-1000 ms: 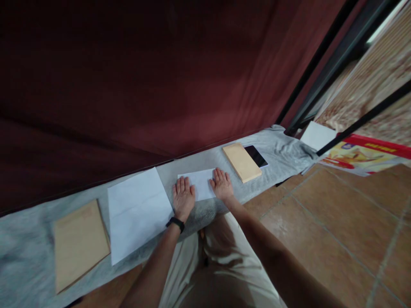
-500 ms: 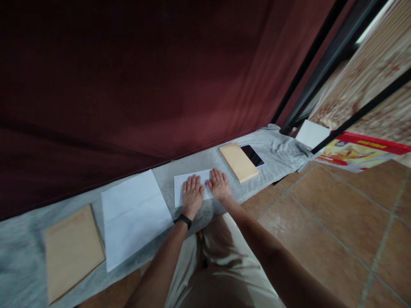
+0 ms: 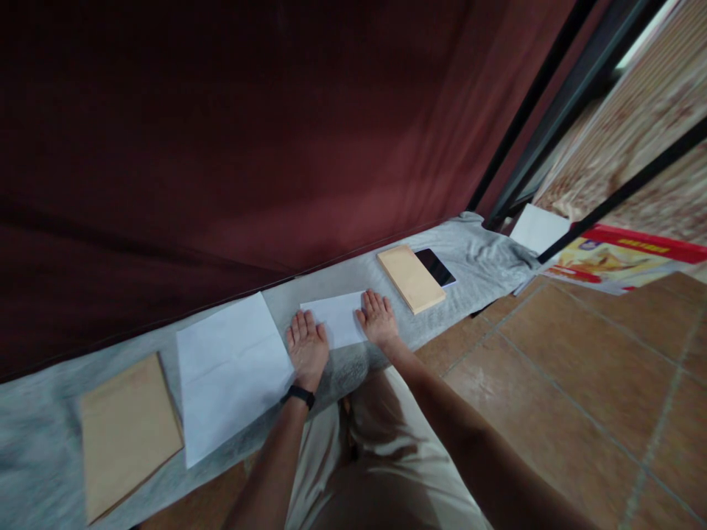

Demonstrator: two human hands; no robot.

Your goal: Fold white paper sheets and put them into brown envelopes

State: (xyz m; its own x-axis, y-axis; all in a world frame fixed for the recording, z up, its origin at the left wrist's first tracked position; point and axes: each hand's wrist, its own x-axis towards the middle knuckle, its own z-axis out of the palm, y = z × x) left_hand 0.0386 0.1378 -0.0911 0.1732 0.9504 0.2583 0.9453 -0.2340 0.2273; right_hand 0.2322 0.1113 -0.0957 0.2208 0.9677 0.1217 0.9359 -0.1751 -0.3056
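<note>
A small folded white sheet [image 3: 334,318] lies on the grey cloth [image 3: 353,280] in front of me. My left hand [image 3: 306,347], with a black band on its wrist, lies flat on the sheet's left end, fingers together. Flat on the sheet's right end rests my right hand [image 3: 378,321]. Both palms face down and hold nothing. A larger white sheet [image 3: 232,368] lies just left of my left hand.
A brown envelope [image 3: 128,431] lies at the far left of the cloth. A stack of tan envelopes [image 3: 411,278] and a dark phone [image 3: 435,266] lie to the right. Dark red fabric hangs behind. Tiled floor, a white paper [image 3: 538,228] and a red-and-yellow box [image 3: 618,259] are at right.
My left hand slid left along the folded sheet, from near my right hand back to the sheet's left end. My right hand stayed in place.
</note>
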